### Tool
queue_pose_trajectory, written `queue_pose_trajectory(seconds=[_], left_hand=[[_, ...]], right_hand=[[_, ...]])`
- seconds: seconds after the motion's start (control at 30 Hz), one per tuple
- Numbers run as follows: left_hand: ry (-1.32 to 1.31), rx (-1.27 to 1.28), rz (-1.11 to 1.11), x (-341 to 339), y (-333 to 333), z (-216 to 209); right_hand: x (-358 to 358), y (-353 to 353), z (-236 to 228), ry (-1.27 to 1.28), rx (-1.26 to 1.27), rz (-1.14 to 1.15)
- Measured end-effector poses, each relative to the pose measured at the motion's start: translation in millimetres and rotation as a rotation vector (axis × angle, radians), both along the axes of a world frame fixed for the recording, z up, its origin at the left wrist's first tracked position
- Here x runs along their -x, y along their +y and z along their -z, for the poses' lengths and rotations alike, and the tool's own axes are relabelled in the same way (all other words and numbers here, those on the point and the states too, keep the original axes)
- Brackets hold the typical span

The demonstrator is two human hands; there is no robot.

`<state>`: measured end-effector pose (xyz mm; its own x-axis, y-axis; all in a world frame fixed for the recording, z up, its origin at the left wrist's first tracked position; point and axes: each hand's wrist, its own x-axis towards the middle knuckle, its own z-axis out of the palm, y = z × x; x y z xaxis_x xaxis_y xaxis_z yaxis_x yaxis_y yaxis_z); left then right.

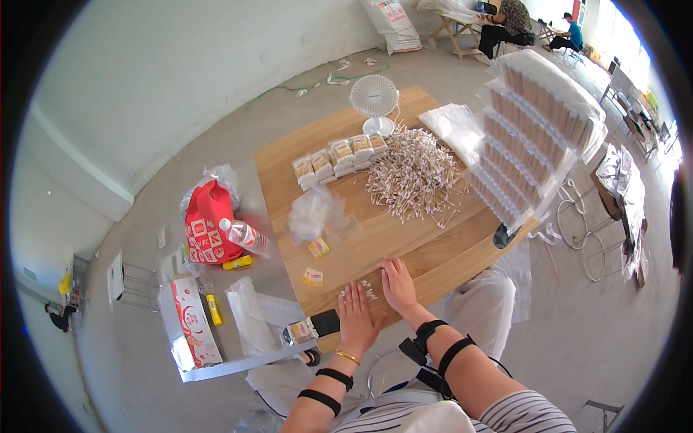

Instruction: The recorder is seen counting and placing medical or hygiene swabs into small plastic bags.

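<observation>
My left hand [356, 317] lies flat on the near edge of the wooden table [426, 249], its fingers stretched out. Across from it, my right hand [399, 286] rests on the wood with its fingers extended. A small row of cotton swabs [369, 290] lies between the two hands, close to the fingers; whether they touch it is hard to tell. Two small yellow-and-white cards [312, 277] are left of my left hand. Farther off is a large loose heap of cotton swabs [415, 173]. Thin clear plastic bags [312, 215] lie left of the heap.
Filled packets [339, 155] stand in rows near a white fan [374, 97]. Tall stacked swab bundles [534, 137] occupy the right side. More packets [302, 332] sit at the near left corner. Beside the table are a red bag [209, 224], a plastic bottle [245, 238] and a box [193, 325].
</observation>
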<state>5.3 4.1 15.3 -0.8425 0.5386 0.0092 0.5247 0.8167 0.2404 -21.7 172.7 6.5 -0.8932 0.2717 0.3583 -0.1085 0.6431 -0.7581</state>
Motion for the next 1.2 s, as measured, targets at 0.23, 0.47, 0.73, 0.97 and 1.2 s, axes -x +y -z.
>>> queue_pose_trajectory(seconds=[0.23, 0.47, 0.73, 0.97, 1.2], left_hand=[[0.039, 0.022, -0.002, -6, -7, 5], [0.085, 0.012, 0.025, 2, -16, -2], [0.087, 0.087, -0.169, 4, -54, 13], [0.052, 0.027, -0.173, 4, -33, 21], [0.033, -0.099, -0.057, 4, -28, 10]], right_hand=[[0, -1, -5, 0.007, 0.022, -0.018], [-8, 13, -6, -0.009, -0.062, -0.201], [-47, 5, -18, -0.241, -0.514, -0.463], [-42, -32, 7, -0.242, -0.619, -0.440], [-40, -29, 9, -0.220, -0.664, -0.426]])
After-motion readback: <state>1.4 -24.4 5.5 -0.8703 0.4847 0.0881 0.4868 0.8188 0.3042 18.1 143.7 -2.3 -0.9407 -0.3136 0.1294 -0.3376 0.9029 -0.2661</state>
